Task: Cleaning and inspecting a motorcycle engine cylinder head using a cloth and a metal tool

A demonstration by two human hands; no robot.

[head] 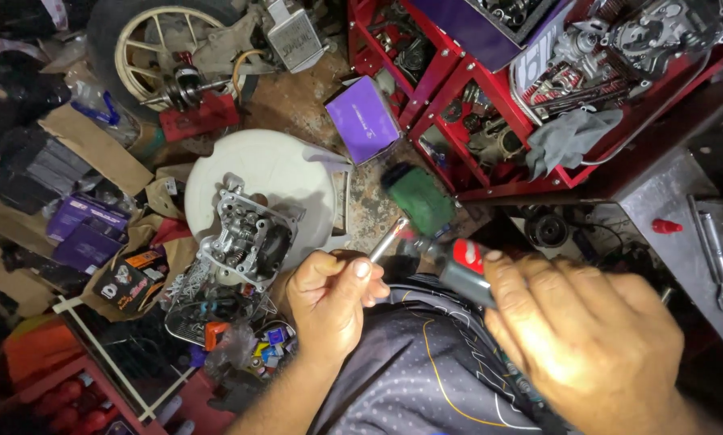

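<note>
My left hand (329, 300) is closed around a short shiny metal rod (388, 238) that sticks up and to the right from my fingers. My right hand (591, 338) grips a dark power tool with a red patch (465, 262), its tip pointing left toward the rod's end. Both hands hover above my lap, over dark patterned clothing (426, 370). Left of my left hand, a grey metal engine head (249, 238) with springs lies on a white round cover (277, 173).
A red tool cart (490, 121) loaded with engine parts and a grey rag (571, 137) stands at upper right. A purple box (363, 119), a green block (419, 200), a wheel (156, 48), cardboard and small parts litter the floor. A wrench (720, 262) lies on a grey surface at right.
</note>
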